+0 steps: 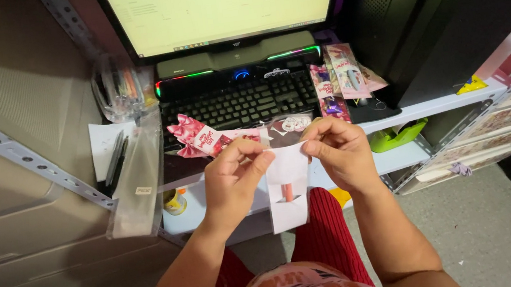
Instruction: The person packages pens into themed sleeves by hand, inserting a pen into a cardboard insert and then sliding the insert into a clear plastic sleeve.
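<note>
Both hands hold a small white paper packet (288,185) by its top edge, just in front of the desk. My left hand (231,176) pinches the upper left corner, my right hand (340,150) pinches the upper right. A small reddish item shows on the packet's lower half. Behind the hands, on the desk, lies a red-and-pink bow pack (202,138) next to a clear bag of small white pieces (295,122).
A black keyboard (238,103) sits under a lit monitor (220,3). Pink packets (345,72) lie at its right, clear sleeves with pens (131,173) at its left. A green tape dispenser (396,138) rests on a lower shelf. A dark computer tower (421,3) stands at right.
</note>
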